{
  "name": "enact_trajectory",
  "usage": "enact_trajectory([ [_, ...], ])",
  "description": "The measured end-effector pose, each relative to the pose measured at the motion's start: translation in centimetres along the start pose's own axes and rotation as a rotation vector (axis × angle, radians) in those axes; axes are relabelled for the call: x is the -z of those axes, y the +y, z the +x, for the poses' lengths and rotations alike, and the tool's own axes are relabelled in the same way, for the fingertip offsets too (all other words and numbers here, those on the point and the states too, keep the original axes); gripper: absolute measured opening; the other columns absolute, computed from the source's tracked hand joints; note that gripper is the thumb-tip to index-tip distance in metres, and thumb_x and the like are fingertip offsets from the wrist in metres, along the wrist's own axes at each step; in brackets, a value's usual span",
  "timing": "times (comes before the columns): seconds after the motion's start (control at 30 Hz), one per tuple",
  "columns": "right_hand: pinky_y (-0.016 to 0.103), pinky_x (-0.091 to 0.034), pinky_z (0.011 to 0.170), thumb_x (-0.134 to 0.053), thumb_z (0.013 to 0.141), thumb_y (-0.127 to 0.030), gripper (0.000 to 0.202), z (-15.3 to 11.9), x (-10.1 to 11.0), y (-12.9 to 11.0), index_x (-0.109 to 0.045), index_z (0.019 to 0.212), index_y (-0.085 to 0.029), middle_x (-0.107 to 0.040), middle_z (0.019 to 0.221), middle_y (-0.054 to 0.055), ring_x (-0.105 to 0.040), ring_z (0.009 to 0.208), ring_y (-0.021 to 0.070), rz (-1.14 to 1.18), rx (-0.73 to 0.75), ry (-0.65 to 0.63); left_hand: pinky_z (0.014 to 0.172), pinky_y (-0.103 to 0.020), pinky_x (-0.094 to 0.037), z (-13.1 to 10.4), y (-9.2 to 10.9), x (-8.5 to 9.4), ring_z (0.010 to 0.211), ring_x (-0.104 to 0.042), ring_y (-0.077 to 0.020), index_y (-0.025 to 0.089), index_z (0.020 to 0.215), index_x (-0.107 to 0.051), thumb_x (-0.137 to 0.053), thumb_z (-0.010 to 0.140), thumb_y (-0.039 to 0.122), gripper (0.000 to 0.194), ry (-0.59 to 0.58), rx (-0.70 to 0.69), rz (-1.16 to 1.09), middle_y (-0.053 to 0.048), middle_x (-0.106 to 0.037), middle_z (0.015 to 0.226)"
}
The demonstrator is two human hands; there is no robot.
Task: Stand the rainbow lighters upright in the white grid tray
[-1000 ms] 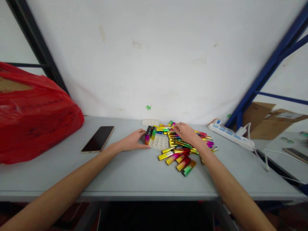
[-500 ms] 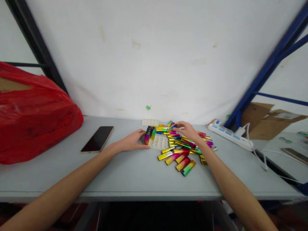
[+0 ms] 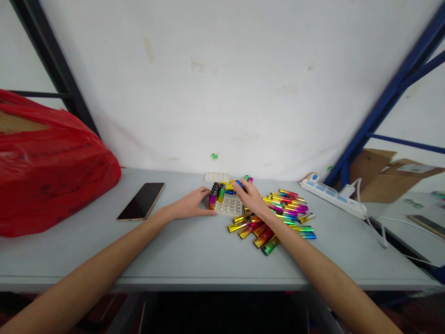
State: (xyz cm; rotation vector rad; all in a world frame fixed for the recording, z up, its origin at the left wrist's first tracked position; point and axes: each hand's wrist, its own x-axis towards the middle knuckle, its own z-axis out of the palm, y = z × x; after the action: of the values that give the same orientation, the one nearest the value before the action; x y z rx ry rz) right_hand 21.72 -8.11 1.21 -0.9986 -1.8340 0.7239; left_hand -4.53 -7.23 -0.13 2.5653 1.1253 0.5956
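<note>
A white slotted tray (image 3: 229,204) sits mid-table, just beyond the near middle, with a few rainbow-foil lighters standing upright in its left rows (image 3: 216,194). The right hand (image 3: 251,198) hovers over the tray's far right corner, fingers pinched together on one lighter (image 3: 239,183) with a blue end. The left hand (image 3: 190,204) lies against the tray's left edge, fingers loosely curled round it, thumb on the near side.

To the right of the tray a loose pile of lighters (image 3: 278,215) fans out across the grey table (image 3: 194,250). A second white tray (image 3: 217,176) lies at the far edge by the wall. Farther left lie a dark phone (image 3: 142,200) and a bulging red plastic bag (image 3: 48,162); far right, a white power strip (image 3: 332,195).

The risk I see: the pinched lighter may clip the ones already standing and topple them, or the forearm, lying over the pile, may sweep loose ones toward the near edge.

A second ago the right hand was down in the pile farther right; it has since swung left to the tray. The left hand has not shifted.
</note>
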Motion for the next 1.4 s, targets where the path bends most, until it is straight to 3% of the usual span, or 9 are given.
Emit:
enact_trajectory([
  [0.13, 0.028, -0.035, 0.062, -0.053, 0.097, -0.055, 0.045, -0.5, -0.5, -1.2, -0.056, 0.069, -0.02, -0.052, 0.063, -0.001, -0.047, 0.064, 0.0153, -0.285, 0.066, 0.127, 0.111, -0.043, -0.048, 0.0, 0.1, 0.0, 0.123, -0.062, -0.0347, 0.017, 0.131, -0.065, -0.073, 0.079, 0.072, 0.076, -0.006, 0.008, -0.006, -0.015, -0.064, 0.134],
  [0.3, 0.028, -0.035, 0.06, -0.053, 0.093, -0.038, 0.034, -0.4, -0.5, -1.0, -0.053, 0.064, -0.021, -0.051, 0.059, -0.001, -0.047, 0.061, 0.0155, -0.384, 0.037, 0.186, 0.11, -0.044, -0.048, 0.0, 0.2, 0.0, 0.122, -0.062, -0.0346, 0.018, 0.131, -0.064, -0.074, 0.078, 0.07, 0.074, -0.005, 0.01, -0.018, -0.014, -0.064, 0.134],
  [0.43, 0.027, -0.035, 0.061, -0.049, 0.098, -0.046, 0.038, -0.3, -0.4, -0.7, -0.052, 0.069, -0.022, -0.054, 0.061, -0.001, -0.049, 0.061, 0.0159, -0.404, 0.059, 0.202, 0.112, -0.043, -0.047, 0.0, 0.1, 0.1, 0.124, -0.061, -0.0345, 0.016, 0.132, -0.063, -0.073, 0.079, 0.071, 0.077, -0.022, 0.013, -0.003, -0.016, -0.063, 0.136],
  [0.57, 0.028, -0.041, 0.069, -0.042, 0.106, -0.049, 0.039, -0.4, -0.3, -0.6, -0.055, 0.08, -0.023, -0.062, 0.072, 0.001, -0.057, 0.07, 0.018, -0.434, 0.093, 0.093, 0.111, -0.043, -0.048, 0.0, 0.0, 0.0, 0.121, -0.063, -0.034, 0.017, 0.131, -0.065, -0.074, 0.078, 0.072, 0.076, -0.005, 0.006, -0.01, -0.014, -0.065, 0.133],
  [0.77, 0.033, -0.047, 0.088, -0.034, 0.11, -0.048, 0.042, -0.6, -0.7, -0.6, -0.058, 0.088, -0.021, -0.065, 0.096, 0.009, -0.061, 0.094, 0.0218, -0.584, 0.357, -0.057, 0.111, -0.043, -0.047, 0.0, 0.0, 0.0, 0.12, -0.063, -0.0345, 0.016, 0.129, -0.065, -0.072, 0.078, 0.074, 0.077, -0.004, 0.002, 0.009, -0.015, -0.065, 0.132],
  [0.93, 0.029, -0.042, 0.068, -0.042, 0.109, -0.048, 0.042, -0.5, -1.3, -1.3, -0.057, 0.08, -0.021, -0.063, 0.071, 0.002, -0.058, 0.067, 0.0183, -0.652, 0.261, -0.124, 0.109, -0.044, -0.048, 0.0, 0.0, -0.1, 0.12, -0.062, -0.034, 0.017, 0.129, -0.065, -0.073, 0.078, 0.072, 0.076, -0.007, -0.002, -0.014, -0.015, -0.064, 0.131],
  [1.1, 0.029, -0.044, 0.07, -0.049, 0.106, -0.048, 0.036, -0.4, -1.9, -1.1, -0.061, 0.087, -0.019, -0.07, 0.081, 0.006, -0.064, 0.074, 0.0194, -0.631, 0.236, -0.172, 0.107, -0.045, -0.05, 0.0, 0.0, -0.1, 0.116, -0.064, -0.0335, 0.017, 0.125, -0.067, -0.073, 0.077, 0.073, 0.074, 0.007, 0.0, -0.014, -0.014, -0.066, 0.127],
  [1.3, 0.031, -0.049, 0.076, -0.047, 0.105, -0.052, 0.041, -0.2, -2.6, -0.9, -0.066, 0.101, -0.015, -0.072, 0.1, 0.014, -0.068, 0.089, 0.0234, -0.857, 0.221, -0.21, 0.108, -0.048, -0.048, 0.0, 0.1, 0.0, 0.118, -0.062, -0.0352, 0.015, 0.127, -0.065, -0.073, 0.077, 0.074, 0.078, -0.011, 0.017, 0.013, -0.016, -0.064, 0.129],
  [1.4, 0.031, -0.048, 0.072, -0.046, 0.105, -0.056, 0.046, -0.1, -2.8, -1.0, -0.068, 0.099, -0.016, -0.073, 0.098, 0.014, -0.069, 0.085, 0.0234, -0.938, 0.21, -0.249, 0.11, -0.047, -0.047, -0.1, 0.2, 0.1, 0.121, -0.062, -0.0348, 0.016, 0.129, -0.064, -0.072, 0.079, 0.072, 0.075, -0.014, 0.008, -0.004, -0.016, -0.064, 0.132],
])
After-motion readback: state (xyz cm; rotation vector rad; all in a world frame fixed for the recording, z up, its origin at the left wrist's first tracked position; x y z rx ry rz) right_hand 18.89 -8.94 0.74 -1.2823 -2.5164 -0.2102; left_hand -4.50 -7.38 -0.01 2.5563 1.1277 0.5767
